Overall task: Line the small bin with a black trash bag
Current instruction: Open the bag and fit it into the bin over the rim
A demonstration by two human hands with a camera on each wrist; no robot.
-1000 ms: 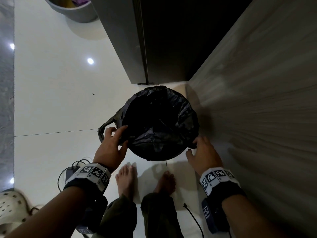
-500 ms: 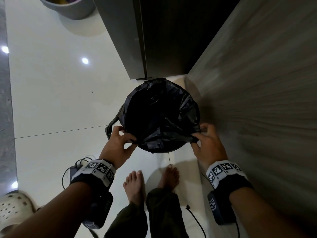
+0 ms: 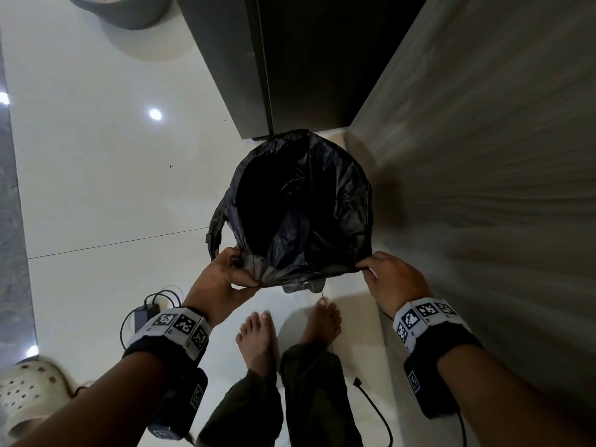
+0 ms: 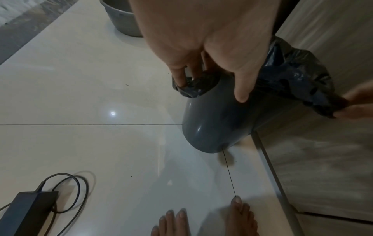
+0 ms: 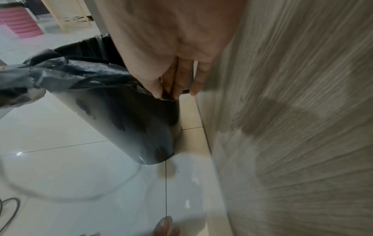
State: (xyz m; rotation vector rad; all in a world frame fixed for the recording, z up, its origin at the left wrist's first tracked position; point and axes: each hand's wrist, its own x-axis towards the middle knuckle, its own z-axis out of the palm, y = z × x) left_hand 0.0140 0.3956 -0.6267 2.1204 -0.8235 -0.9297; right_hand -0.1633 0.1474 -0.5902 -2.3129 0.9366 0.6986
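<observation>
Left hand [image 3: 222, 279] reaches down and forward, fingers [image 4: 179, 76] curled into the gathered near-left edge of the black trash bag [image 3: 309, 204], thumb extended along the bin wall. Right hand [image 3: 393, 279] reaches down at the near-right edge, fingers narrow, pinching the bag's edge. The small bin [image 4: 218, 121] stands on the floor [image 3: 96, 188] beside a wood-grain panel [image 3: 483, 188], long axis roughly vertical, mouth facing up, the bag opened inside it.

No readable text showed anywhere; the wrist bands [image 3: 180, 330] carried only black-and-white square marker patterns, no words.
</observation>
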